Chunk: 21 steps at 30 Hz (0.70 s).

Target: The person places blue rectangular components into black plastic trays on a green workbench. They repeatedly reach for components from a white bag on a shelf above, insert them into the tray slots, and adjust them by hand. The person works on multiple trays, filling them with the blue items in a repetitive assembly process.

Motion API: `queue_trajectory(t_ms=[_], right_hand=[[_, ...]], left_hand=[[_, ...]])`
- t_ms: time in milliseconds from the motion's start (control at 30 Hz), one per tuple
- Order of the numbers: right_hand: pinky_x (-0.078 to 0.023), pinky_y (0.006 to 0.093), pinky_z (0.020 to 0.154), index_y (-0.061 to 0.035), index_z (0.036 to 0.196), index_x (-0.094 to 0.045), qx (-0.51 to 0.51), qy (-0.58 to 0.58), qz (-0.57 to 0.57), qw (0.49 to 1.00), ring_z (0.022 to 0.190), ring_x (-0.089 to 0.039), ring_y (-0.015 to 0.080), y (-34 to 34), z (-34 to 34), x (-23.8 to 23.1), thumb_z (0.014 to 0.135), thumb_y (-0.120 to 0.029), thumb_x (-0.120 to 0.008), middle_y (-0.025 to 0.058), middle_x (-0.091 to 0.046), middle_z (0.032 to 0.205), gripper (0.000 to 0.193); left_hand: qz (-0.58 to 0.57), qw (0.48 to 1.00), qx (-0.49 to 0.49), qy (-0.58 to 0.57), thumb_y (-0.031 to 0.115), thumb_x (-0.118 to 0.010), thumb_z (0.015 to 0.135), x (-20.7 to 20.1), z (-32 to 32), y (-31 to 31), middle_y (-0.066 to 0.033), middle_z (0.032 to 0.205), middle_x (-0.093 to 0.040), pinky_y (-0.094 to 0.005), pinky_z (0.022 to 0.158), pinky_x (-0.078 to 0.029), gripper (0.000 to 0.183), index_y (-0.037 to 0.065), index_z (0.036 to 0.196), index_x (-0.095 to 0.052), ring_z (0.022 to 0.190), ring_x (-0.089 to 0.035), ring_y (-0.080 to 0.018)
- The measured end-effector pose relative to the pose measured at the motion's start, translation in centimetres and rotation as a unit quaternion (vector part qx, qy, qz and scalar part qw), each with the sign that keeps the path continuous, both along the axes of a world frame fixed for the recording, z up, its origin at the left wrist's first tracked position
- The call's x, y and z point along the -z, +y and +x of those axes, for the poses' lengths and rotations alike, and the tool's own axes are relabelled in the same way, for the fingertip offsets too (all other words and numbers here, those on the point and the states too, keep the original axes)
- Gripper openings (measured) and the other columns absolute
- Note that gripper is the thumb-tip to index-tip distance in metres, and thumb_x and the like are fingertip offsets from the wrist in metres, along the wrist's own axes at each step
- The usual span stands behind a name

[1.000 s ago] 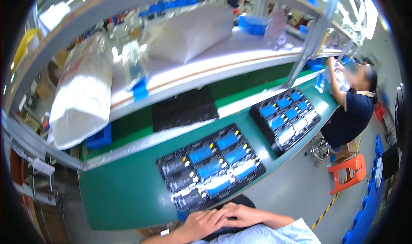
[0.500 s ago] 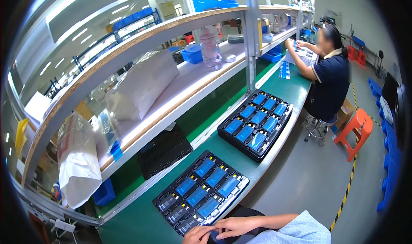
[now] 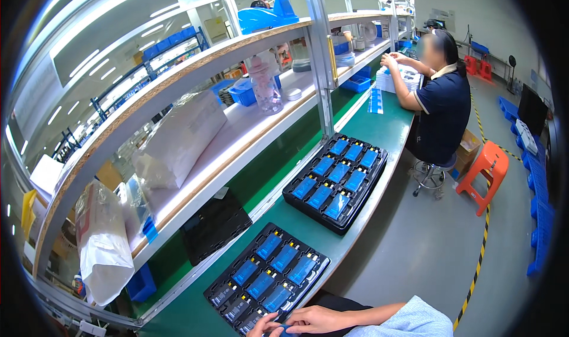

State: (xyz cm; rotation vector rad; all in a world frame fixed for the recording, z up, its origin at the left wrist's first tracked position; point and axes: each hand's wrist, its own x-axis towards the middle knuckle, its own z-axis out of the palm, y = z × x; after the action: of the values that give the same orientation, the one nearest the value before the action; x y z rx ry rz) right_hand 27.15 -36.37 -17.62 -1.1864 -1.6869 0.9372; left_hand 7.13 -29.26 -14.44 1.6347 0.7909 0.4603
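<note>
A long green workbench (image 3: 379,135) carries everything in reach. On it, farther from the person, stands a stack of black trays (image 3: 314,214), its top one filled with blue packs. The smaller load is the single black tray (image 3: 249,253) lying flat on the bench near the person's hands; it looks thin, light and a little bendy, so it is best lifted by opposite rims, kept level.

The right hand (image 3: 317,319) lies with fingers bent at the tray's near end, and the left hand (image 3: 265,327) curls close beside it. A patch of blue shows between their fingers; I cannot tell whether either hand grips it or is simply relaxed.

In the near tray sit six blue packs (image 3: 261,285) and, along its left side, three dark packs (image 3: 237,307). Each looks flat, stiff and fairly light, with a smooth, shiny face likely to slip; pinching the long edges seems safest. The small yellow tabs at their ends look the most fragile part and deserve no pull.
</note>
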Motion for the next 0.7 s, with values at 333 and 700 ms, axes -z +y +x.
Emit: queue_trajectory(t_ms=[333, 700], right_hand=[[-0.051, 0.0280, 0.064, -0.0021, 0.100, -0.068, -0.017, 0.084, -0.088, 0.992, 0.068, -0.063, 0.0129, 0.9, 2.5, 0.0, 0.092, -0.029, -0.064, 0.0079, -0.067, 0.076, 0.029], [-0.047, 0.0214, 0.062, -0.0014, 0.092, -0.066, 0.186, 0.238, -0.130, 0.944, 0.067, -0.056, 0.0040, 5.8, 9.1, 1.4, 0.093, -0.019, -0.065, -0.0025, -0.062, 0.076, 0.018]], left_hand=[[0.140, 0.979, -0.090, 0.114, 0.012, -0.065, 0.089, -4.0, 1.0, -0.4, -0.0062, 0.078, -0.066, -0.0284, 0.066, -0.050, 0.023, 0.007, 0.111, -0.063, 0.073, -0.062, -0.0122], [0.205, 0.893, -0.177, 0.359, 0.028, -0.059, 0.091, 0.6, -8.0, 2.4, -0.0170, 0.078, -0.066, -0.0443, 0.063, -0.050, 0.038, -0.002, 0.115, -0.059, 0.068, -0.063, -0.0356]])
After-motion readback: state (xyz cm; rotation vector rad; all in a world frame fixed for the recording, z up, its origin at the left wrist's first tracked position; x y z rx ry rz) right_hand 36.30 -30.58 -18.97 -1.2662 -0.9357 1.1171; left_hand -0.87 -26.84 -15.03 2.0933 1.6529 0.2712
